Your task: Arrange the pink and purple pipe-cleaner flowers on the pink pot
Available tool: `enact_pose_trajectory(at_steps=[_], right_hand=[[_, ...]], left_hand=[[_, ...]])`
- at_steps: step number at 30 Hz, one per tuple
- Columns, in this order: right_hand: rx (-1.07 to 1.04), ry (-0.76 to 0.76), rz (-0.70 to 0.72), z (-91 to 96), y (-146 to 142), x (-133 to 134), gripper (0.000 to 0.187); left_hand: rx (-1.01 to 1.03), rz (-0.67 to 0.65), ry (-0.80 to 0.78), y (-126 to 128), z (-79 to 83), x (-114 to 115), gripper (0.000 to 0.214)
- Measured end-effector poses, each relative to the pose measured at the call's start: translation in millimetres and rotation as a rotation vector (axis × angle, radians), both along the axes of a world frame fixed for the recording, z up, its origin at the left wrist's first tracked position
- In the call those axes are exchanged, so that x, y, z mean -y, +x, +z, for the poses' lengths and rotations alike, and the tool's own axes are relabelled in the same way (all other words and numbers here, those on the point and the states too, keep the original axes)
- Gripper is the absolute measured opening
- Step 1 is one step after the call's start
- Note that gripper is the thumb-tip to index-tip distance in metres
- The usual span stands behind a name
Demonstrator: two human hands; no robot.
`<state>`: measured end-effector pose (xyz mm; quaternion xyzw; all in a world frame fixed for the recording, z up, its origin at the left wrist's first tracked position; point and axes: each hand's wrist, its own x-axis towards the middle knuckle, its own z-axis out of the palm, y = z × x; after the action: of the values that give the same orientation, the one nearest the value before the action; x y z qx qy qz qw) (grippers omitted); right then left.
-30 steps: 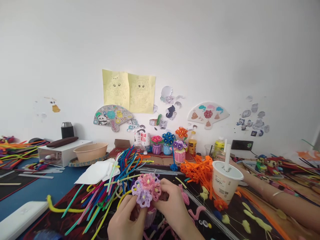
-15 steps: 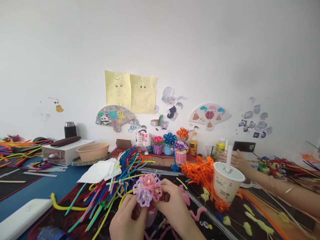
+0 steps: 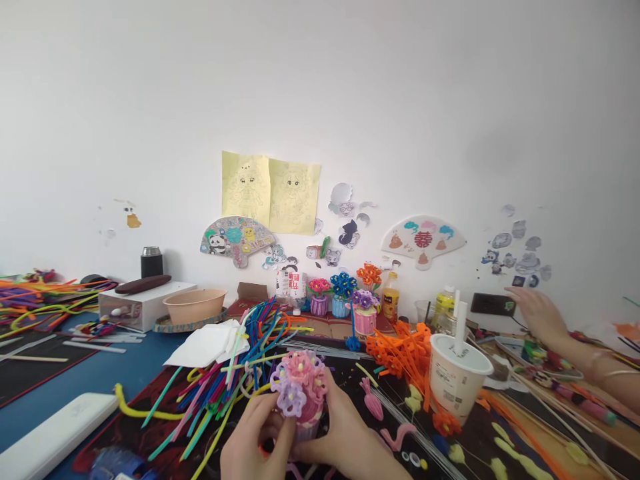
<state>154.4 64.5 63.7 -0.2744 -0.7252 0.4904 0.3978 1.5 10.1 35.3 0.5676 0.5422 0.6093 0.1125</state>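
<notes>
Low in the middle of the head view is a small pot of pipe-cleaner flowers point(image 3: 303, 383), with pink and lilac looped blooms and yellow centres. My right hand point(image 3: 347, 430) is wrapped round its right side, thumb low on the pink pot. On the left, my left hand point(image 3: 260, 433) grips it with thumb and fingers close under the lilac bloom. Both hands hide much of the pot's lower part. A bundle of coloured pipe cleaners point(image 3: 220, 387) lies beside my left hand. Right of my hands are a pink tassel-like pipe-cleaner piece point(image 3: 372, 400) and googly eyes point(image 3: 413, 459).
A paper cup with a straw point(image 3: 457, 383) stands at right, by orange pipe cleaners point(image 3: 403, 353). Finished flower pots point(image 3: 341, 303) stand by the wall. A peach basin point(image 3: 195, 307) and white tissues point(image 3: 207, 345) are at left. Another person's hand point(image 3: 540, 317) reaches in from the right.
My right hand has moved down from the blooms to the pot's side, uncovering more of the pot. The other person's hand has moved right, away from the cup. The view has shifted slightly.
</notes>
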Motion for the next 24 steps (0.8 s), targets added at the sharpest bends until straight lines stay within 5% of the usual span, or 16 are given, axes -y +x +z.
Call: enact_pose_trajectory(at_steps=[10, 16, 24], right_hand=[[-0.076, -0.031, 0.11, 14.8, 7, -2, 0.065], [-0.141, -0.052, 0.122, 19.4, 6, 1, 0.065], [-0.14, 0.012, 0.116, 24.5, 5, 6, 0.06]], left_hand=[[-0.159, 0.329, 0.079, 30, 18.7, -3, 0.013], [-0.243, 0.426, 0.103, 41, 30.0, -2, 0.014], [-0.385, 0.501, 0.133, 39, 23.9, -3, 0.016]])
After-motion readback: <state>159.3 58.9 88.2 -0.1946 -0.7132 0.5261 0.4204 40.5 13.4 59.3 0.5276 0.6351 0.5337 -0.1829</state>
